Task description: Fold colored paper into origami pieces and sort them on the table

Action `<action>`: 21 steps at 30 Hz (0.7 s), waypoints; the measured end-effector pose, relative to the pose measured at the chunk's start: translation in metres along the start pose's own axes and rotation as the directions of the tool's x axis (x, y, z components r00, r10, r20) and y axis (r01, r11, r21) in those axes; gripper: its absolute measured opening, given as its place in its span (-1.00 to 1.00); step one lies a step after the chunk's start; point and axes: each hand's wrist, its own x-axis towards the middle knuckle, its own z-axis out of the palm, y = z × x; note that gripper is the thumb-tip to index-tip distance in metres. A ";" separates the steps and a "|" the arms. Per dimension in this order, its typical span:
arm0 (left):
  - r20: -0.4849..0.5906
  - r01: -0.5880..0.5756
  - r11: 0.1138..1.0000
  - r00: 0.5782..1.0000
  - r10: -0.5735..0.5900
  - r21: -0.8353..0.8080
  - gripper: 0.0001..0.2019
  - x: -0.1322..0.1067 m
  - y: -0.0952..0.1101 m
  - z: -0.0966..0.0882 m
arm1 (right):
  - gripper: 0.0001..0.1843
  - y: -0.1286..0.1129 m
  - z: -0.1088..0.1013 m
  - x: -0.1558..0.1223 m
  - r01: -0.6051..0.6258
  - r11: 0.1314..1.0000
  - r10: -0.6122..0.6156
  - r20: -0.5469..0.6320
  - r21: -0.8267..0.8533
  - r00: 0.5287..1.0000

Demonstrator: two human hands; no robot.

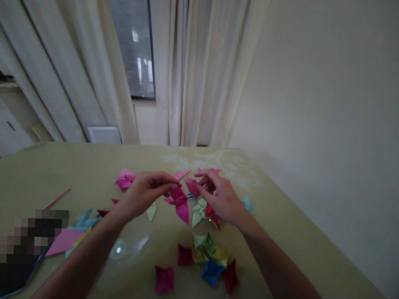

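My left hand (154,189) pinches the top of a magenta folded-paper origami piece (181,206), whose pointed flap hangs downward. My right hand (220,194) has thumb and fingers closed on a smaller pink origami piece (191,186), right beside the magenta one. Below the right hand are a pale green origami piece (199,210) and a red one (211,215). Another pale green folded paper (151,211) lies under my left wrist. A pink origami piece (125,179) rests left of my left hand.
Nearer me sit several small folded-paper cups, including a magenta one (164,279) and a blue one (212,272). A flat pink sheet (65,240) and light blue folded papers (85,219) lie at left, beside a blurred-out dark device (28,274). A wall (334,128) borders the table's right side.
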 end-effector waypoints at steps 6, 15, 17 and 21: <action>0.076 0.016 0.976 0.997 -0.033 0.215 -0.74 0.007 -0.028 0.006 | -0.69 0.003 -0.020 0.001 -0.009 0.995 -0.004 -0.128 -0.096 0.992; 0.047 0.001 0.995 0.999 -0.005 0.097 -0.69 0.011 -0.045 0.041 | -0.60 -0.002 -0.018 -0.001 -0.042 0.999 0.041 -0.037 -0.011 0.998; 0.046 -0.022 0.999 0.999 0.020 0.039 -0.64 0.008 -0.032 0.038 | -0.58 -0.002 -0.015 -0.002 -0.056 0.998 0.056 0.005 0.039 0.998; 0.114 -0.051 0.993 0.991 0.062 -0.104 -0.63 0.000 -0.006 0.035 | -0.44 -0.001 -0.007 -0.005 -0.055 0.989 0.044 0.085 0.134 0.995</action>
